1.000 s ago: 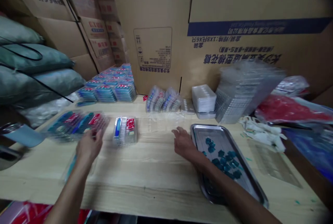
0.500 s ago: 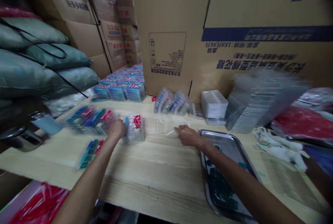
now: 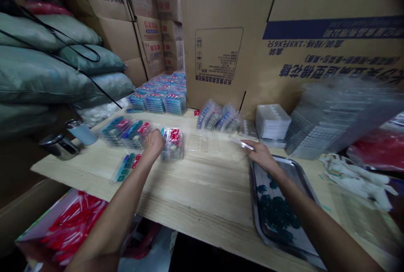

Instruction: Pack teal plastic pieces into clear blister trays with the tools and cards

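My left hand (image 3: 154,143) is closed at the left edge of a stack of clear packs with red labels (image 3: 173,145); what its fingers hold, if anything, is hidden. My right hand (image 3: 259,154) is closed on a thin, shiny metal tool (image 3: 247,145), over the upper left corner of a metal tray (image 3: 293,163) with dark green pieces (image 3: 277,213). Flat clear plastic (image 3: 202,142) lies between the hands. More filled packs (image 3: 126,132) lie left of my left hand, and a single pack with green pieces (image 3: 126,167) lies nearer the front.
Stacks of blue packs (image 3: 166,102), clear trays (image 3: 273,121) and a tall pile of clear plastic (image 3: 311,124) stand at the back, before a large carton (image 3: 217,19). White gloves (image 3: 353,175) lie right. Two cups (image 3: 59,146) stand left; a box of red wrappers (image 3: 75,217) is below.
The view has shifted, with the table appearing farther right. My right hand has moved right, off the clear plastic, and the metal tool now shows in it. My left hand stays by the stack.
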{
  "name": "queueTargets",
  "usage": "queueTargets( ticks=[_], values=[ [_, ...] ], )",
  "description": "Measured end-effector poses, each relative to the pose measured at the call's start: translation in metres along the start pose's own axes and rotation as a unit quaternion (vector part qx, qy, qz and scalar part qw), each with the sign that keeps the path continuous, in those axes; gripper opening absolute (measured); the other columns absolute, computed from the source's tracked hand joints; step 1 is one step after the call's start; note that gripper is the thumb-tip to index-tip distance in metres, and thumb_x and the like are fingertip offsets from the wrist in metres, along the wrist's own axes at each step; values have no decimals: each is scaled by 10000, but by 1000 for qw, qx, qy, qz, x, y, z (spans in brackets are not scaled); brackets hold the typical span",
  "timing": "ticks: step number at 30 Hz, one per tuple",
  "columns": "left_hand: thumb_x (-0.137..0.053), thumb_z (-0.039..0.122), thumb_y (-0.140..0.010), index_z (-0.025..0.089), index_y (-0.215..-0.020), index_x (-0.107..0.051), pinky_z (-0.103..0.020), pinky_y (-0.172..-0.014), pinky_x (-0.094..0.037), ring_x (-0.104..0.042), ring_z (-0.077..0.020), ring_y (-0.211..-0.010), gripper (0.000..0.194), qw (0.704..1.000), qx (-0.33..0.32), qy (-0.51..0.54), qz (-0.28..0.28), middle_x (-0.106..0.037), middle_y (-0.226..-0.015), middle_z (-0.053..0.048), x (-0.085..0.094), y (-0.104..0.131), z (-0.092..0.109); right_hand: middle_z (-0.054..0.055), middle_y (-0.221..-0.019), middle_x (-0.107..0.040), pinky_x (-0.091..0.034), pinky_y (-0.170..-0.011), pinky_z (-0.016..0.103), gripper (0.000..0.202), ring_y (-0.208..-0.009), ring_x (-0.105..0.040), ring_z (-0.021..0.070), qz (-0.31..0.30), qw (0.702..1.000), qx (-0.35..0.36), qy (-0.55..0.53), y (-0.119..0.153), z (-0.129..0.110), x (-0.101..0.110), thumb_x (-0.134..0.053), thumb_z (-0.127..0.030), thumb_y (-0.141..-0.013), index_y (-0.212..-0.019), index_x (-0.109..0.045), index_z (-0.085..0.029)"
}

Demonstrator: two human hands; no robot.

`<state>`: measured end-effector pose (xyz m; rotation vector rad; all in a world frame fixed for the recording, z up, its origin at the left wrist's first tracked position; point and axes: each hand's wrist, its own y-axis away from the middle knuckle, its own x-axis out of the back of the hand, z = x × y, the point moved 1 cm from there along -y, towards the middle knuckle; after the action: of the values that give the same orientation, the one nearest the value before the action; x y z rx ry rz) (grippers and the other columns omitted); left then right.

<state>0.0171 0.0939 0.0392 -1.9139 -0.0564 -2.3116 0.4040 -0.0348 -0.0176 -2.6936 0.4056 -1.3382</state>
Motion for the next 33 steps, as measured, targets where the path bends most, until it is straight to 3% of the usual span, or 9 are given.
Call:
queueTargets(
  ticks=[8,11,16,18,22,24,28,30,33],
  values=[
    [-426,179,-870,120,-1176,-642,-382,-808,-496,-686,-336,-1008,380,997,-55,-22,43,-723,-1054,-221,28,37,12,89,-1211,-701,-490,-1029,388,451,-1135,-647,244,61,995,83,17,32,-4,-2,-440,-169,-838,-1223,-674,-179],
    [-421,207,-874,137,-1176,-654,-363,-812,-493,-699,-317,-979,388,989,-144,-20,-22,-746,-986,-178,8,80,29,188,-1351,-590,-396,-1124,434,595,-1305,-510,283,60,986,118,104,36,-7,-15,-445,-57,-751,-1333,-570,-61],
    [-440,222,-871,141,-1106,-667,-345,-756,-488,-703,-300,-914,337,965,-217,-17,-145,-741,-896,-137,-48,155,48,256,-1555,-310,-310,-1144,543,809,-1460,-255,375,-104,965,114,211,46,-13,-33,-493,26,-669,-1468,-380,-7],
    [-451,248,-888,139,-1068,-669,-334,-738,-484,-696,-283,-886,303,965,-218,-14,-148,-715,-924,-137,-59,172,50,261,-1547,-318,-317,-1132,539,761,-1441,-287,379,-108,965,112,210,56,-22,-31,-484,26,-705,-1460,-397,-17],
    [-487,323,-923,159,-1148,-648,-307,-715,-481,-669,-219,-821,322,966,-242,32,-80,-632,-1077,-123,-54,180,50,184,-1241,-622,-465,-1000,389,588,-1156,-580,255,-87,988,90,90,91,-47,-23,-449,23,-743,-1310,-563,-83],
    [-500,276,-922,194,-1094,-681,-286,-728,-473,-651,-193,-832,262,938,-329,64,-89,-632,-1038,-83,-46,179,55,119,-1057,-686,-503,-906,339,513,-968,-638,204,-84,994,74,18,112,-57,-25,-444,24,-737,-1192,-631,-121],
    [-527,195,-900,237,-876,-729,-272,-786,-451,-623,-186,-907,208,830,-519,53,-196,-674,-920,-35,-41,181,76,72,-883,-710,-508,-798,305,395,-806,-650,175,-87,993,9,-83,148,-63,-41,-458,13,-746,-1046,-672,-131],
    [-533,206,-901,242,-859,-737,-292,-808,-444,-621,-202,-926,212,802,-552,3,-230,-695,-926,-42,-43,184,86,53,-853,-713,-505,-757,290,374,-773,-651,168,-95,986,-26,-131,161,-63,-51,-460,11,-752,-1013,-674,-150],
    [-541,218,-896,247,-929,-750,-352,-862,-428,-617,-247,-972,214,800,-542,-71,-247,-716,-966,-75,-44,190,98,27,-850,-709,-498,-738,271,402,-770,-652,159,-92,976,-54,-189,173,-60,-64,-463,31,-731,-1005,-667,-181]
  ],
)
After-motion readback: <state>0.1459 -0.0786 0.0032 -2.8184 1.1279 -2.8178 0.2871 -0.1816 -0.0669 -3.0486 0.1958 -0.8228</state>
